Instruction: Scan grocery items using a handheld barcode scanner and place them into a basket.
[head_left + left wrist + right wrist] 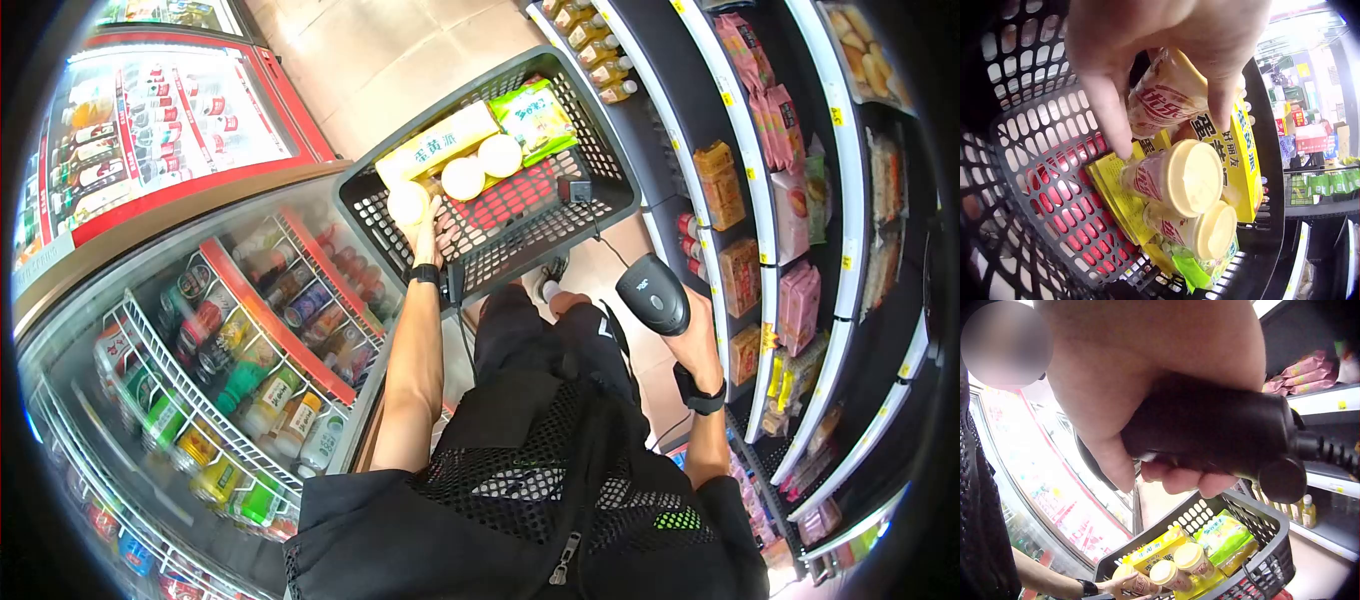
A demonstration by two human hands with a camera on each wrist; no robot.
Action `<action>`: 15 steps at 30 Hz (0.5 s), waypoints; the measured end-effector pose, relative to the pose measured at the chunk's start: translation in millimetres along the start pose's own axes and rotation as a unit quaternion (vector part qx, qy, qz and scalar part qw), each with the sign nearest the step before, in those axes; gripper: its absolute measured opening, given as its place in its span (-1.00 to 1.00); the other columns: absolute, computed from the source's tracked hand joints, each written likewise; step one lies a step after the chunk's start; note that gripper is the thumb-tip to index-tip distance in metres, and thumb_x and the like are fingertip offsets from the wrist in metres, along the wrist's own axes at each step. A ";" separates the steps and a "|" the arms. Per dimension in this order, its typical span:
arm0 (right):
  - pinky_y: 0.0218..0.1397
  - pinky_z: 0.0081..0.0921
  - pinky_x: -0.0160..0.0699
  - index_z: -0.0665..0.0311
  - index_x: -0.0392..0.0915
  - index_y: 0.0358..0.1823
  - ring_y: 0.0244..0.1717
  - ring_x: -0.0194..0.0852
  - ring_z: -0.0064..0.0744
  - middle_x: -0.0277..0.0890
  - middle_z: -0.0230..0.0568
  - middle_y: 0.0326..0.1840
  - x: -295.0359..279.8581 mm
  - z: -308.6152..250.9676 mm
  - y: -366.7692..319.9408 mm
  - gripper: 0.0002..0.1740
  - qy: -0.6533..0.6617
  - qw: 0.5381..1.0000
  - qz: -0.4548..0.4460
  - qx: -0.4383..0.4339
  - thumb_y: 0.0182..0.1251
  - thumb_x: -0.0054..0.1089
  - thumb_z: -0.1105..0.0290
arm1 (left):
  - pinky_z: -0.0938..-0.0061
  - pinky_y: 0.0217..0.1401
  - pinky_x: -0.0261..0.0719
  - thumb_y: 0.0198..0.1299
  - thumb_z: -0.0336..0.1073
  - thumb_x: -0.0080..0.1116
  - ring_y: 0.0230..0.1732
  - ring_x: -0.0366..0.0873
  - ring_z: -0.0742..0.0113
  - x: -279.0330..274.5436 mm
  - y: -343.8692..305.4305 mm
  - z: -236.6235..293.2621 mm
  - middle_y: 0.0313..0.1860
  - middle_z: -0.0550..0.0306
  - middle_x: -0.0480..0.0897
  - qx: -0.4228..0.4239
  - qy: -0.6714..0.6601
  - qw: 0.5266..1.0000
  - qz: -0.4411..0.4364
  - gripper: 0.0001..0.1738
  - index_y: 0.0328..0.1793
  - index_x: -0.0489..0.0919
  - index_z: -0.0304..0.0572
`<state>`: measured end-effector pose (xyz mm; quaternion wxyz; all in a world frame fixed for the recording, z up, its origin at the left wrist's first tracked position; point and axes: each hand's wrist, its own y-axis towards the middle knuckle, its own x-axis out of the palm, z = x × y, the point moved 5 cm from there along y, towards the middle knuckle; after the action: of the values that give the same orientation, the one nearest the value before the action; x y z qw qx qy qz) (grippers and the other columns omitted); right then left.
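My left hand reaches into a black shopping basket and grips a cup with a pale yellow lid. Thumb and fingers straddle that cup in the left wrist view. Two matching cups lie beside it, lids facing up. Behind them is a long yellow snack box, and a green and yellow packet fills the far corner. A flat yellow pack is under the cups. My right hand holds a black barcode scanner by its handle, outside the basket.
A glass-fronted cooler full of drinks stands on the left, with a red-edged display chest beyond. Shelves of packaged snacks line the right. A small dark box is fixed at the basket's near rim. The scanner's coiled cord trails off.
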<state>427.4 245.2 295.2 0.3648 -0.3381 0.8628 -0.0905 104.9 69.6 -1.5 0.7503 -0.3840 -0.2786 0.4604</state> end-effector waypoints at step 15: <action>-0.23 -0.46 0.48 0.49 0.54 -0.21 -0.42 0.49 -0.40 0.57 0.00 -0.41 1.4 -4.3 6.2 -0.71 0.019 0.999 0.030 -0.011 -0.03 0.28 0.58 | 0.45 -0.43 0.72 -0.01 -0.09 0.48 -0.40 0.66 0.30 -30.7 -9.0 -15.0 -0.23 0.12 0.63 -0.034 0.088 0.995 0.025 -0.29 0.26 0.40 -0.02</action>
<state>420.6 248.5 295.0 0.3473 -0.3138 0.8804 -0.0767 107.8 34.4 -4.2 0.7468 -0.4548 -0.2175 0.4337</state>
